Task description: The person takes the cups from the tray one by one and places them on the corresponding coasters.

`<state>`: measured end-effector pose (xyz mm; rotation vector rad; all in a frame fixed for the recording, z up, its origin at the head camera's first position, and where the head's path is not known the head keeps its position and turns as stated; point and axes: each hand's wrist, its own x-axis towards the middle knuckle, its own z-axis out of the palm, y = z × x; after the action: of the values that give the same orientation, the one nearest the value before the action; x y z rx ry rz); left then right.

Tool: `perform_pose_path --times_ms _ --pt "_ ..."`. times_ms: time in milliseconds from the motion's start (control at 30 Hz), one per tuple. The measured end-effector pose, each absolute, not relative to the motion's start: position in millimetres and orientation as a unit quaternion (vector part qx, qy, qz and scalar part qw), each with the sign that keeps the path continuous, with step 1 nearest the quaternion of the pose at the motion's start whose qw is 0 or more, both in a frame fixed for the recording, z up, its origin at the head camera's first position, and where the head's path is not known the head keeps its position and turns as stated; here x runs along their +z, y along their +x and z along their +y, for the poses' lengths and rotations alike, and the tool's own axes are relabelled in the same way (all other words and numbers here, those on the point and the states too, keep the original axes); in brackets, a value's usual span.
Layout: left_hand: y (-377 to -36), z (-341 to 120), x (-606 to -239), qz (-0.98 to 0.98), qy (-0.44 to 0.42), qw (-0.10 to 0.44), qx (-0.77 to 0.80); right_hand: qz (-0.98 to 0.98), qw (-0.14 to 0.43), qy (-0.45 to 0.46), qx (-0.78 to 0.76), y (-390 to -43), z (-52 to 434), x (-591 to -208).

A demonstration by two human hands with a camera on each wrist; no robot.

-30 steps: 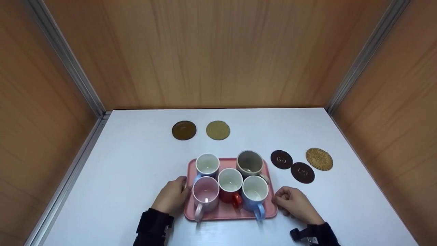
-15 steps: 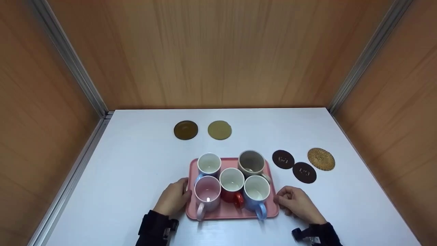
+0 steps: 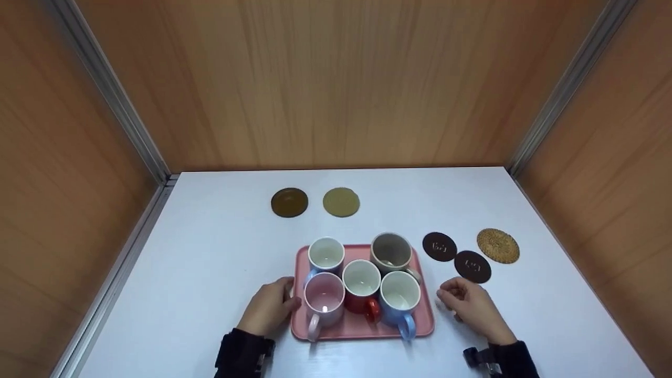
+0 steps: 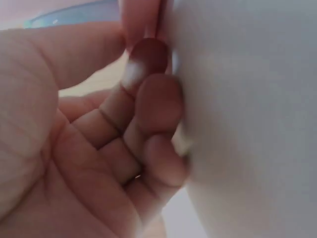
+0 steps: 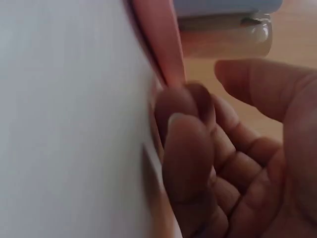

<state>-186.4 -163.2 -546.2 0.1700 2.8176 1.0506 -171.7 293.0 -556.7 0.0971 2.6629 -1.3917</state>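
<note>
A pink tray (image 3: 349,329) lies on the white table, bearing several mugs. At its back stand a light-blue mug with a white inside (image 3: 326,254) and a grey-beige mug (image 3: 391,252). In front of them are a pink mug (image 3: 324,296), a red mug (image 3: 361,281) and a blue mug (image 3: 400,294). My left hand (image 3: 268,307) pinches the tray's left edge, thumb over the rim; in the left wrist view its fingers (image 4: 158,104) curl at the tray's underside. My right hand (image 3: 472,307), fingers loosely bent and holding nothing, hovers just right of the tray.
Behind the tray lie a dark brown round coaster (image 3: 289,202) and an olive coaster (image 3: 341,202). To the right are two near-black coasters (image 3: 440,247) and a woven tan coaster (image 3: 498,245). Wood panels (image 3: 336,84) enclose the table at back and sides.
My right hand has let go of the tray's right edge and drawn off to the right. The left hand keeps its hold; its thumb has come over the rim. The head view shifted slightly.
</note>
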Motion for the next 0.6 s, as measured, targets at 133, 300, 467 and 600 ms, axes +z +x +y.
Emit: perform_pose_path --times_ms 133,300,467,600 --pt "-179 -161 -536 0.939 0.059 0.061 0.334 0.942 -0.018 0.020 -0.334 -181 306 -552" --pt "-169 -160 -531 0.941 0.097 0.047 0.320 0.977 -0.036 0.008 -0.210 -198 326 -555" --pt "-166 -160 -531 0.944 0.108 0.042 0.310 0.988 -0.036 -0.003 -0.153 -206 335 -556" --pt "-166 -162 -533 0.947 0.097 0.039 0.304 0.992 -0.023 -0.019 -0.124 -211 334 -551"
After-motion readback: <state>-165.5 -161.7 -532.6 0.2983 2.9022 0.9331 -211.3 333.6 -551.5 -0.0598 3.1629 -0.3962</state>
